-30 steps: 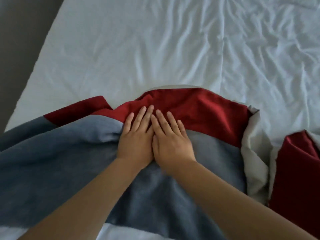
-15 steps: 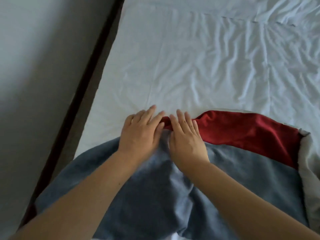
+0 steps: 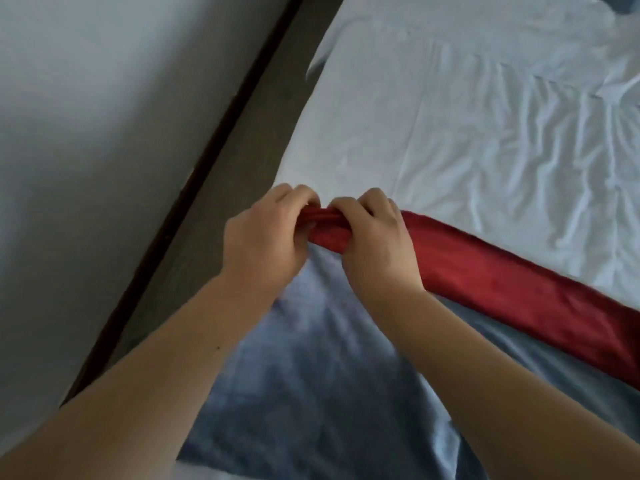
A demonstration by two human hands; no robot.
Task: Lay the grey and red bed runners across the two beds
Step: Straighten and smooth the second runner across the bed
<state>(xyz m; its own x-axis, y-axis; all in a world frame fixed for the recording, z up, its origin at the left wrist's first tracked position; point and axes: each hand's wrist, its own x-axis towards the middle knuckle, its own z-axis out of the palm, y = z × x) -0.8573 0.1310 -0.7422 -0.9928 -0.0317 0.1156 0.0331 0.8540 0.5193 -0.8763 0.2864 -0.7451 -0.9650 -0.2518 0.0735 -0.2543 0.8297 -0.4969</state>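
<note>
A grey and red bed runner (image 3: 311, 368) lies across the near end of a white-sheeted bed (image 3: 467, 126). Its grey part spreads toward me and its red band (image 3: 502, 282) runs from the bed's left edge off to the lower right. My left hand (image 3: 266, 237) and my right hand (image 3: 374, 244) sit side by side at the left end of the red band, both with fingers curled and pinching bunched red fabric. My forearms cover part of the grey cloth.
The bed's left edge lies close to a pale wall (image 3: 86, 150), with a narrow dark floor strip (image 3: 221, 202) and dark skirting between them. The white sheet beyond the runner is wrinkled. A dark object shows at the top right corner (image 3: 627, 5).
Both hands slid left along the runner from its middle to the bed's left edge. They went from flat palms on the cloth to fingers pinching the red band.
</note>
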